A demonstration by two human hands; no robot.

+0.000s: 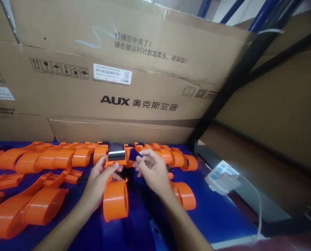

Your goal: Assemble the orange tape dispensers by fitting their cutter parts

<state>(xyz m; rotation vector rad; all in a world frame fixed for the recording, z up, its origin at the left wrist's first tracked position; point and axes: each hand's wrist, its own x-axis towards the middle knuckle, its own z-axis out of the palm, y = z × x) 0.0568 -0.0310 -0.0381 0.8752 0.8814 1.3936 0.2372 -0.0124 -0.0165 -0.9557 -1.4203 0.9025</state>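
Observation:
My left hand is closed around an orange tape dispenser, its thumb on the front of the head and its round ring hanging below. The head carries a black plate with a pale toothed strip across it. Just right of the head, my right hand pinches a small dark blue flat piece between thumb and fingers. That piece stands apart from the toothed strip. What it is made of I cannot make out.
Several more orange tape dispensers lie in rows on the blue table surface, left and right of my hands. Behind stands a large cardboard sheet. A white device with a cable sits at the right, near a dark metal post.

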